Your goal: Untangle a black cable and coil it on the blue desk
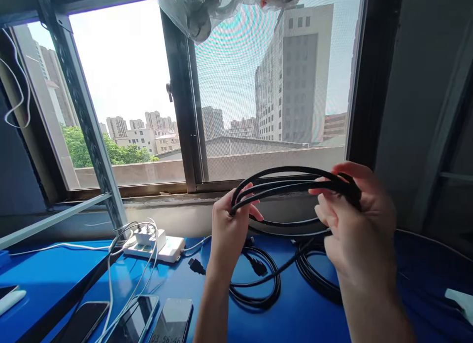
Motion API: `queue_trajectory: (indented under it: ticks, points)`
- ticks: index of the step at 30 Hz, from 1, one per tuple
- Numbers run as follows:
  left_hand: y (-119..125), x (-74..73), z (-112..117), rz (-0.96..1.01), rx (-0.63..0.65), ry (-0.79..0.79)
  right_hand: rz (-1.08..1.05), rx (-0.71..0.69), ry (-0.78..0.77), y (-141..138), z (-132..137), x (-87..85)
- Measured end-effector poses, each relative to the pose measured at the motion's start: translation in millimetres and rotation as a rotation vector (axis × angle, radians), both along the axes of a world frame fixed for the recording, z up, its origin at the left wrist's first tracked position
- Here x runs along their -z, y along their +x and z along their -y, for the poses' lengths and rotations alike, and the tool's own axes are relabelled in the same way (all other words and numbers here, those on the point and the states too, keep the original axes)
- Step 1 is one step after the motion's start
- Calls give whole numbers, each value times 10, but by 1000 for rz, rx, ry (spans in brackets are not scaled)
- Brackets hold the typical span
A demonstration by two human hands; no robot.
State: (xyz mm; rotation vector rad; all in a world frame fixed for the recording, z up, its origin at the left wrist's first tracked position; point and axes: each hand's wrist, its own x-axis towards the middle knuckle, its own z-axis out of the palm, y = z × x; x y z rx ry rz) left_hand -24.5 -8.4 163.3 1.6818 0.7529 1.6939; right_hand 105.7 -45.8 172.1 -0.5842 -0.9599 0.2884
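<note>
The black cable (pixel 281 170) stretches in loops between my hands, above the blue table (pixel 291 325). My left hand (pixel 231 217) grasps one end of the loops, my right hand (pixel 358 220) the other. Beneath, between my forearms, lie two black coils (pixel 258 302); left of my left hand, a white power strip (pixel 172 249) and phones (pixel 173 317).

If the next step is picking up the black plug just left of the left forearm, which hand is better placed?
Probably the left hand: its forearm is beside the black plug, while the right hand is farther away. Both hold the black cable, so the left must likely let go first.
</note>
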Motion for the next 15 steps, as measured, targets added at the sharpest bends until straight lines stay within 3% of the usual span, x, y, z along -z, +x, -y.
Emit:
queue_trajectory:
  ticks: [4, 7, 15]
  points:
    - [26, 27, -59, 127, 149, -116, 147, -168, -95, -20, -12, -13]
    - [17, 38, -59, 271, 166, -226, 315, -240, -161, 15, -3, 7]
    - [-61, 51, -91, 241, 179, -259, 453, -90, -111, -9, 32, 53]
